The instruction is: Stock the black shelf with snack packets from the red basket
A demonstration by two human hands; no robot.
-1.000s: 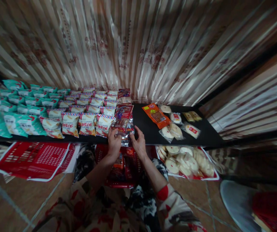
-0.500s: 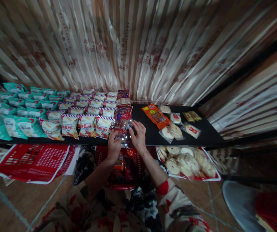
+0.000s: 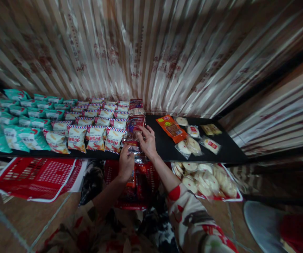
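At the front edge of the black shelf, a dark red snack packet point(image 3: 133, 143) with a clear shiny lower part lies between my hands. My left hand point(image 3: 126, 162) is closed on its lower left side. My right hand point(image 3: 148, 142) pinches its upper right, with the fingers bent over it. Just behind stands another dark red packet point(image 3: 136, 122), partly covered by my right fingers, and farther back a third red packet point(image 3: 136, 103). White snack bags point(image 3: 115, 139) with striped tops stand in rows directly to the left.
Teal bags point(image 3: 32, 138) fill the shelf's left end. Right of my hands lie an orange packet point(image 3: 171, 128) and several wrapped round pieces point(image 3: 193, 144). Below are a red basket point(image 3: 138, 205) with packets, another basket full of pale rounds point(image 3: 205, 182), and a red basket point(image 3: 35, 179) at left.
My right hand has moved up and slightly left, from the packet's right edge to over its upper part. My left hand stays at the lower left and shifts slightly.
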